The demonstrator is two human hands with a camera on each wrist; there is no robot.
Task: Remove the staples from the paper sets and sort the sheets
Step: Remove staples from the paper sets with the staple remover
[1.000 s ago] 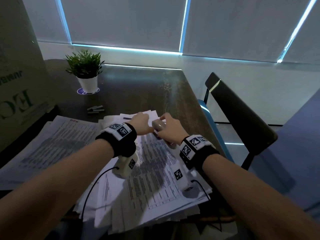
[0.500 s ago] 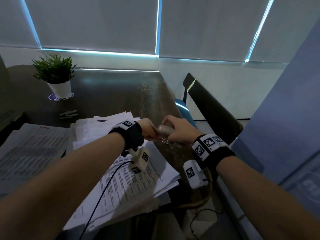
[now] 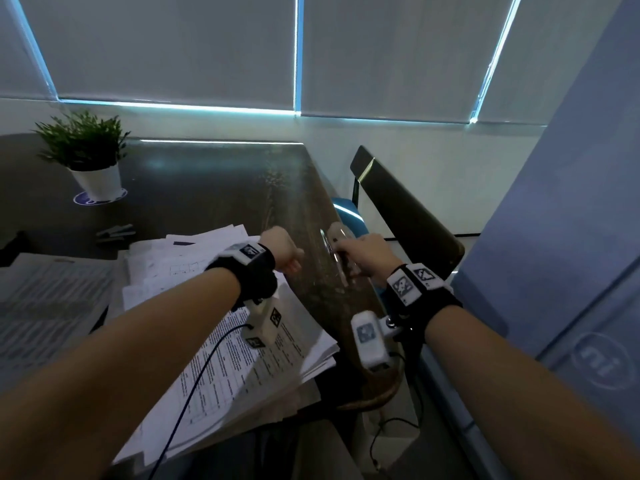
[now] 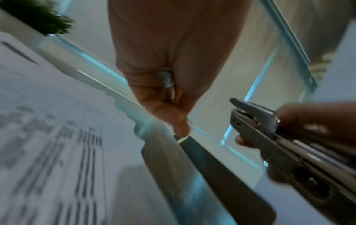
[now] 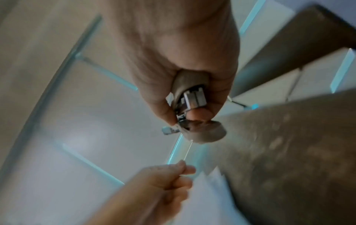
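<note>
Right hand [image 3: 363, 252] wrapped around grey metal stapler-style staple remover [image 4: 273, 137], nose pointing away from palm, just off the dark wooden table [image 3: 214, 188] edge. Left hand [image 3: 282, 249] fingertips pinched together beside that nose; likely on a pulled staple, too blurred to confirm. Messy stack of printed white paper sheets [image 3: 242, 358] lying behind left wrist. Judged step: staple disposal. Next: drop staple, return to stack, separate sheets.

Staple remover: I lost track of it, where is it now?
In the head view the staple remover is gripped in the right hand, above the table's right edge, apart from the left hand, near the chair.
</note>
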